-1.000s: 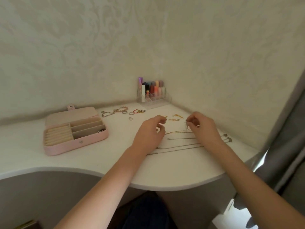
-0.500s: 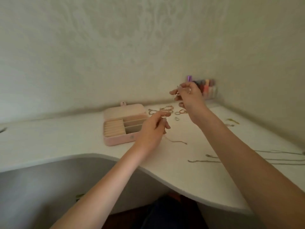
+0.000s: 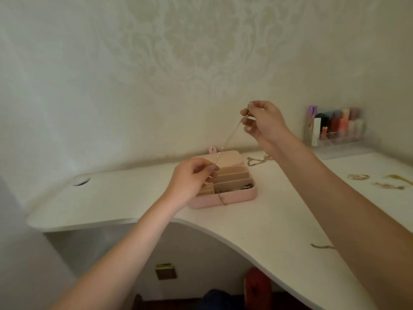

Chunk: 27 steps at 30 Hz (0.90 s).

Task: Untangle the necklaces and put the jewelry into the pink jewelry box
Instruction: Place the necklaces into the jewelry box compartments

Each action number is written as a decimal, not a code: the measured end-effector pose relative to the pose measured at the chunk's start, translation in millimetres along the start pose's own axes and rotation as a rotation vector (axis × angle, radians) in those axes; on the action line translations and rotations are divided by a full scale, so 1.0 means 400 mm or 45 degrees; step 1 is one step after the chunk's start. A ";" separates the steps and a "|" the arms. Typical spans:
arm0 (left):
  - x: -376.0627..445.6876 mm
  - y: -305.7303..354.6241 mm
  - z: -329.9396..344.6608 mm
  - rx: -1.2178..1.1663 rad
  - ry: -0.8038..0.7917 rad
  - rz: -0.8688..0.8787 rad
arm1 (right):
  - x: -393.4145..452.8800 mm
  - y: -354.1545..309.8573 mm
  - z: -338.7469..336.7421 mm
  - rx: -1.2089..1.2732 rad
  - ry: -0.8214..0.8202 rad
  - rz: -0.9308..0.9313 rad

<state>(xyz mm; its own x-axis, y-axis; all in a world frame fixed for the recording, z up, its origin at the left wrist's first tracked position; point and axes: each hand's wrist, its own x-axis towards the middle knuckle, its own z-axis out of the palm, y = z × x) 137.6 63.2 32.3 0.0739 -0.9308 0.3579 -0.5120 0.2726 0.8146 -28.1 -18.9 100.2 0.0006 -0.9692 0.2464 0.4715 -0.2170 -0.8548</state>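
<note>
Necklace [image 3: 230, 139] stretched above open pink jewelry box [image 3: 225, 198] on worktop [image 3: 257, 220].
Right hand [image 3: 263, 123] pinches its upper end; left hand [image 3: 192, 181] pinches lower end over box.

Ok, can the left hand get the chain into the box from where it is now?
Probably yes. The left hand pinches the chain right over the open pink box, lid back, nothing between. The right hand holds the other end high and must lower it.
</note>
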 end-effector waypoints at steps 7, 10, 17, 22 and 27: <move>0.033 0.056 0.003 -0.111 0.040 0.017 | -0.025 -0.063 0.010 0.083 -0.132 -0.135; 0.045 0.062 -0.003 -0.080 0.074 0.046 | -0.036 -0.080 0.017 0.058 -0.168 -0.194; 0.036 0.046 0.011 -0.071 0.061 0.040 | -0.038 -0.080 0.022 0.005 -0.193 -0.190; 0.027 0.012 0.021 0.093 -0.022 0.024 | -0.036 -0.056 0.018 -0.097 -0.252 -0.067; 0.009 -0.008 0.019 0.460 -0.064 0.011 | -0.049 -0.033 0.022 -0.288 -0.460 0.101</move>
<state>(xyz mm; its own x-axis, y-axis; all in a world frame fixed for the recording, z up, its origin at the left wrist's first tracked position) 133.1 57.3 27.6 0.0306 -0.9422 0.3337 -0.7824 0.1852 0.5946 -26.6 4.1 110.4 0.3568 -0.8894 0.2857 0.2523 -0.2027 -0.9462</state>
